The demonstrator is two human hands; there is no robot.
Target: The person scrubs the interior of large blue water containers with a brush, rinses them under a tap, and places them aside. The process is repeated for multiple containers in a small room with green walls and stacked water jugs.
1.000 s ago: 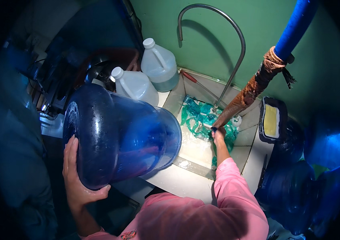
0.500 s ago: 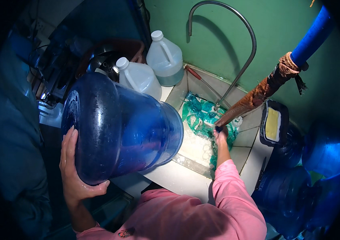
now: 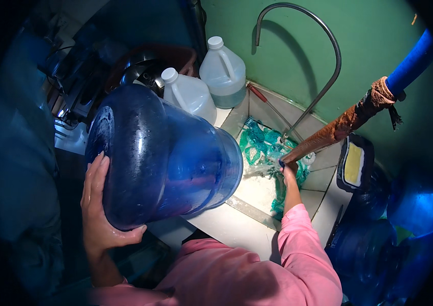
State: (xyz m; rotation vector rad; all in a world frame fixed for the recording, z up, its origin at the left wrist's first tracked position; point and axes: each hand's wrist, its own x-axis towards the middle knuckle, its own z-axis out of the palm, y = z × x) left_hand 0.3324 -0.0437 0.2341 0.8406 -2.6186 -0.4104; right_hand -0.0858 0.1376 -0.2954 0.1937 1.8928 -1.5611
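Note:
A large translucent blue water jug (image 3: 186, 158) lies on its side, tilted, its open end over the near left of a tiled sink (image 3: 257, 210). My left hand (image 3: 105, 206) grips the jug's wide base, fingers spread along the bottom and thumb beneath. In my right hand (image 3: 290, 172) is the end of a hose (image 3: 328, 130), blue higher up and wrapped in brown material lower down. Water (image 3: 262, 169) sprays from the hose end toward the jug's mouth. Green-and-clear plastic pieces (image 3: 260, 140) lie in the sink below, with white foam around them.
Two white plastic jugs (image 3: 222, 76) stand behind the sink's left corner. A curved metal spout (image 3: 336, 51) arches before the green wall. A red-handled tool (image 3: 265, 98) leans inside the sink. A dark container with a yellow sponge (image 3: 353, 164) and several blue jugs (image 3: 362, 245) are at right.
My right hand has turned the hose end, so the water now sprays left toward the jug's mouth. The whole view has shifted slightly. My left hand keeps its hold on the jug's base.

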